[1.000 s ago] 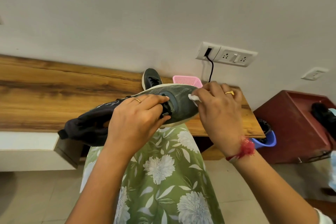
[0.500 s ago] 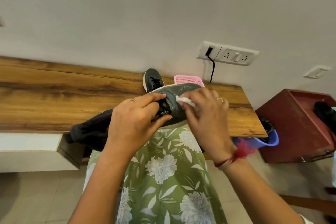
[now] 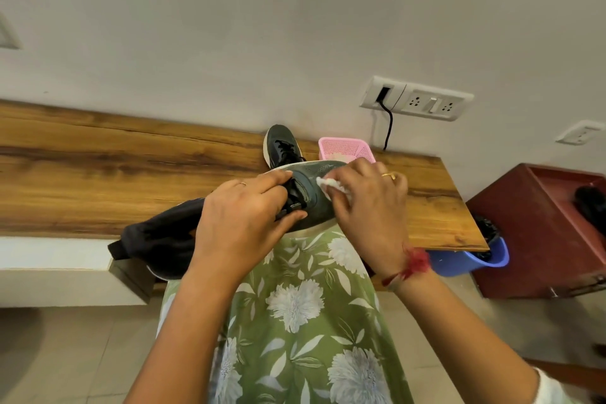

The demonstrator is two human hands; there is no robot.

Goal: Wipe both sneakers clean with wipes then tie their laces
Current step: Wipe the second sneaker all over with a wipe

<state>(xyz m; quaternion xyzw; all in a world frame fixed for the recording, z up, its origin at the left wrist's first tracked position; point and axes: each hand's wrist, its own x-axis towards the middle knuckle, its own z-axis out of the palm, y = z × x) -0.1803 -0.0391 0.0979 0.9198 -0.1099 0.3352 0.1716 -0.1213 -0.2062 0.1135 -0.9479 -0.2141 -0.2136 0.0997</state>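
Over our lap | left hand (image 3: 242, 223) gripped first sneaker (image 3: 311, 198) | right hand (image 3: 370, 203) fingers (image 3: 349, 174) pinched wipe (image 3: 329, 184), mid-wipe | second sneaker (image 3: 282, 147) waited on worktop (image 3: 98, 180) | laces untied, we judged

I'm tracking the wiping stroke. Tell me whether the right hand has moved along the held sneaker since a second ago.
Yes. The right hand with the wipe has slid left along the held sneaker, from its toe toward the laces and the left hand.

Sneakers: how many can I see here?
2. One sneaker is held over the lap, gripped by the left hand while the right hand presses a white wipe on it. The other sneaker stands on the wooden shelf behind.
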